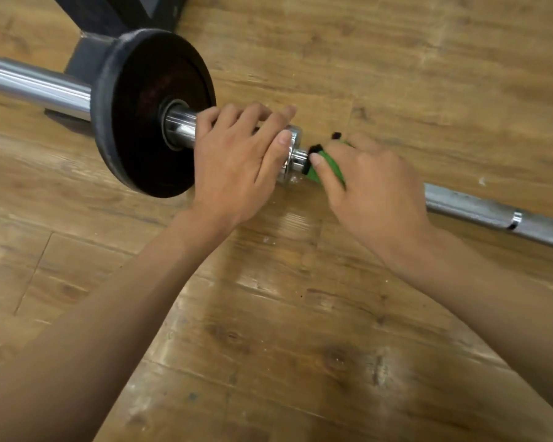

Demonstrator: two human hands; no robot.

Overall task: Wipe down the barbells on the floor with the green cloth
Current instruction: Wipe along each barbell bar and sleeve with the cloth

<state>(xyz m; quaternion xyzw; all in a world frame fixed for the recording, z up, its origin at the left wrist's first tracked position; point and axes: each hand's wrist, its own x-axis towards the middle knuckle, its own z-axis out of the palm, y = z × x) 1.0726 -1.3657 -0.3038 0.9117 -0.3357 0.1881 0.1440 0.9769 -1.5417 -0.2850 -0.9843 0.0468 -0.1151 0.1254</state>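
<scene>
Barbell [492,212] lies on the floor [268,346], running from 10 o'clock down to 4 o'clock in our head view. Its shaft is dull grey steel, scuffed and round, with one bright ring. The sleeve [39,82] at 10 o'clock is a polished chrome cylinder. It carries a round black plate [154,113] with a matte, worn rubber rim; we cannot read the faint reddish marks on its face. A shiny collar [289,154] sits just at 4 o'clock of the plate. The floor is glossy wood-grain plank.

Our left hand [233,161] curls over the chrome between plate and collar, thumb on the collar. Our right hand [371,186] grips the cloth [328,164], green with a black edge. The cloth is wrapped round the shaft under that palm, touching the collar's 4 o'clock side. A dark steel frame [90,49] stands at 11 o'clock behind the plate.
</scene>
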